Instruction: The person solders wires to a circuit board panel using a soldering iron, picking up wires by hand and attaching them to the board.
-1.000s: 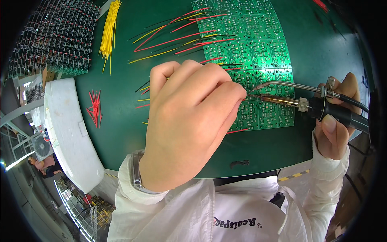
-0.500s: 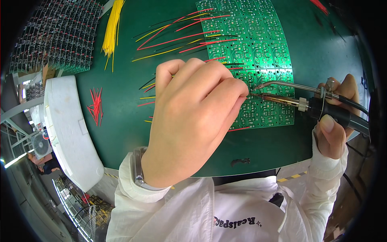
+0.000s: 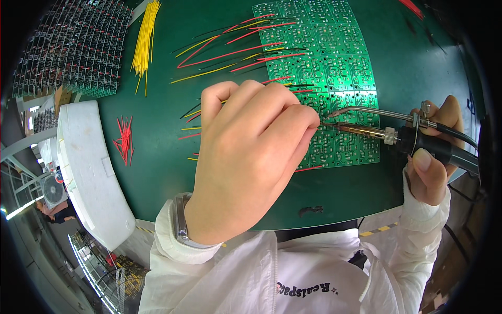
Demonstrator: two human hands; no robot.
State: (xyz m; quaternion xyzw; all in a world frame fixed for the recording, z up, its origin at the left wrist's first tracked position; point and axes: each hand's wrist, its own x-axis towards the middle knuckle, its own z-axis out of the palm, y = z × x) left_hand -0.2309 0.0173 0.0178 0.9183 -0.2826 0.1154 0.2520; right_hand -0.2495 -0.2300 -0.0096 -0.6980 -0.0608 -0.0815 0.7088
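Observation:
A green panel of joined circuit boards (image 3: 340,68) lies on the table, with red, black and yellow wires fixed along its left side. My left hand (image 3: 251,157) reaches over this side, thumb and forefinger pinched together at the panel; what sits between the fingertips is hidden. In my right hand (image 3: 436,157) is a soldering iron (image 3: 400,138), held from the right with a thin metal feed tube (image 3: 371,109) clamped above it. Iron tip and tube end meet at the board, just right of my left fingertips.
A yellow wire bundle (image 3: 145,42) and a small pile of short red wires (image 3: 124,140) lie to the left. Stacked populated boards (image 3: 70,47) fill the far left, near a white foam block (image 3: 89,167). More red wires (image 3: 412,8) lie far right; a black scrap (image 3: 311,210) lies near the front edge.
The board panel, my left fingertips and the soldering iron have shifted very slightly left. Both hands keep the same grip, and the iron tip stays at the board.

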